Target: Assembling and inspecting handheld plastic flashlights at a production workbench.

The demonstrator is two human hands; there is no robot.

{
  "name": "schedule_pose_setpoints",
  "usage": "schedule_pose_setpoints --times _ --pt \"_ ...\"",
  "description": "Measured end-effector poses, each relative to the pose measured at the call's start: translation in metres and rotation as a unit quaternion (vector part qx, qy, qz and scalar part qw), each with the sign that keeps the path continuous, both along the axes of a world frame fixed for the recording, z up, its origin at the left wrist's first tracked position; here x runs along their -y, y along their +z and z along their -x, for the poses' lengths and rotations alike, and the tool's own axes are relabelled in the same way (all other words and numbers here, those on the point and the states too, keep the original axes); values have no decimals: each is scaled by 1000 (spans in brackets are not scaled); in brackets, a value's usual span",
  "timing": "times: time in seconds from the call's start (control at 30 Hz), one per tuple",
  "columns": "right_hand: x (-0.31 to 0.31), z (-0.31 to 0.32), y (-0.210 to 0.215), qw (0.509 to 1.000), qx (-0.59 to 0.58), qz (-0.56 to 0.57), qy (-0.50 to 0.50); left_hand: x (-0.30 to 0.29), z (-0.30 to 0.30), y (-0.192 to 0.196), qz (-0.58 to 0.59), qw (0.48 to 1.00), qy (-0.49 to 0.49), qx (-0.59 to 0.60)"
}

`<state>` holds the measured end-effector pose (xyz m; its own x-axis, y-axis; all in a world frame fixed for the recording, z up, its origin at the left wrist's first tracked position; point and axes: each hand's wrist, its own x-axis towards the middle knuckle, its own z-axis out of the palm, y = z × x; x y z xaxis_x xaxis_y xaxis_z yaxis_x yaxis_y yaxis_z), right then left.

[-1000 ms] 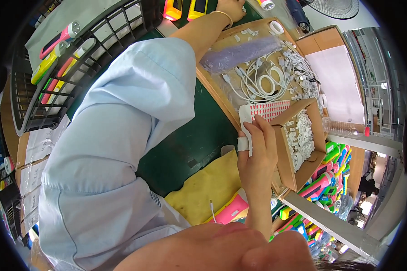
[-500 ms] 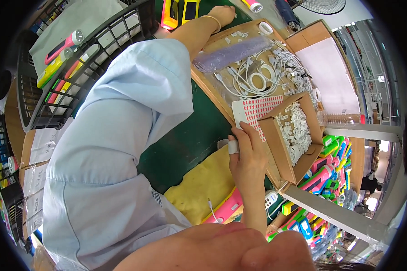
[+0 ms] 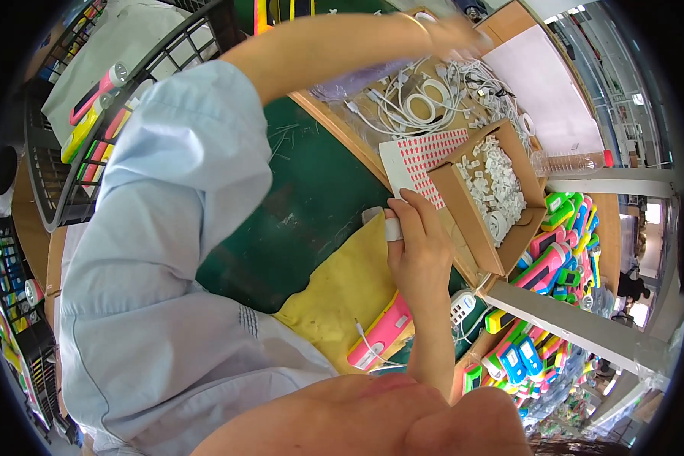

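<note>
My left hand (image 3: 452, 36) is smeared by motion above the far side of a shallow wooden tray (image 3: 340, 133), so its fingers cannot be read. White cables (image 3: 403, 106) lie coiled below it. My right hand (image 3: 422, 243), a white wrap around one digit, rests at the tray's near edge. Its fingers lie stretched beside a sheet of red arrow stickers (image 3: 425, 156), with nothing visible in them. Close to that wrist a pink flashlight (image 3: 380, 334) lies partly on a yellow cloth (image 3: 323, 292), a white cable by it.
A cardboard box (image 3: 463, 209) of small white parts sits at the tray's near right. Black basket (image 3: 68, 182) with flashlights stands left. Piled colourful flashlights (image 3: 555, 266) lie right, around a grey beam (image 3: 570, 327). A white multi-port charger (image 3: 462, 305) is near my right wrist.
My left hand has swept rightward from the table's far side to above the tray's far end. The right hand stays at the tray edge. The whole view has shifted slightly.
</note>
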<state>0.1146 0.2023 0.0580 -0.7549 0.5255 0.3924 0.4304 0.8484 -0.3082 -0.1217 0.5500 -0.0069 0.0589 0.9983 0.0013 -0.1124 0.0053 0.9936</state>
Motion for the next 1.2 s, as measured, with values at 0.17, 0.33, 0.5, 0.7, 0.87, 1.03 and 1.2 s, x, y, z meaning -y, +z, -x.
schedule_pose_setpoints --times 0.17,0.33,0.5,0.7,0.87,1.03,1.2 --pt "11 -10 -2 998 1 -26 -48 127 -178 65 -106 944 -117 -289" --pt "22 -24 2 997 8 -32 -72 96 -164 52 -349 838 -74 -414" --pt "21 -29 2 998 5 -22 -56 38 53 -2 -237 697 169 -655" --pt "16 -29 -6 998 8 -7 -68 53 116 -34 -36 579 18 -814" --pt "12 -26 -11 998 4 -1 -62 39 136 -39 33 601 25 -798" --pt "12 -29 -17 996 6 13 -85 114 84 16 8 694 137 -707" --pt "12 -34 -18 995 8 23 -95 75 104 -4 13 691 29 -722"
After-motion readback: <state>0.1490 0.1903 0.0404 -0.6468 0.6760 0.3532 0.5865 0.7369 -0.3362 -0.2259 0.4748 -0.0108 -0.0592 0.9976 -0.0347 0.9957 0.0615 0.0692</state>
